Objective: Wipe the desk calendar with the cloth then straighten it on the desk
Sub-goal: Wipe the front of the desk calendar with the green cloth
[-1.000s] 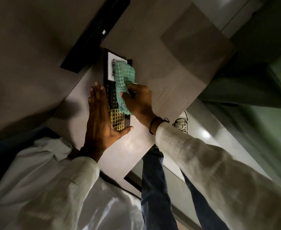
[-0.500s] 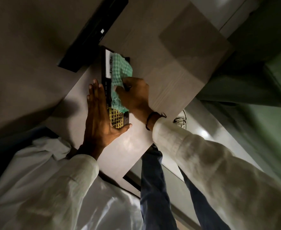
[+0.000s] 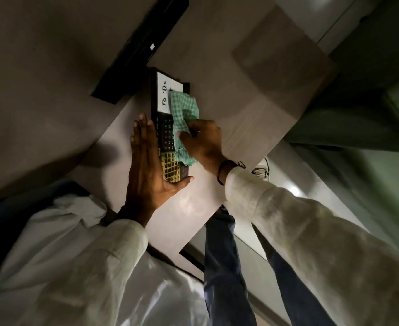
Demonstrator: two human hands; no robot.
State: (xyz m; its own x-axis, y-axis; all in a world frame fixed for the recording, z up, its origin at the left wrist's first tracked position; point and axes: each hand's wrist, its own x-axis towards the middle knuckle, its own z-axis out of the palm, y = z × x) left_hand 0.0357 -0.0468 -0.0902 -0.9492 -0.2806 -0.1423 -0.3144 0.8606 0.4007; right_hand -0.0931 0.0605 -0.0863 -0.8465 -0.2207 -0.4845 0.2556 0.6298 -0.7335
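The desk calendar lies on the pale desk. It is a dark board with a white "To Do" panel at its far end, a date grid in the middle and a gold grid at the near end. My right hand presses a green checked cloth onto its right half, covering part of the white panel and the date grid. My left hand lies flat with fingers straight along the calendar's left edge, thumb across its near end.
A long black bar runs diagonally along the wall just beyond the calendar's far end. The desk's right edge drops to a glossy floor, where a white shoe shows. My legs in dark trousers stand below the desk's near corner.
The cloth slid left over the white panel, then back right and toward me, uncovering the "To Do" lettering. My left hand stayed flat against the calendar.
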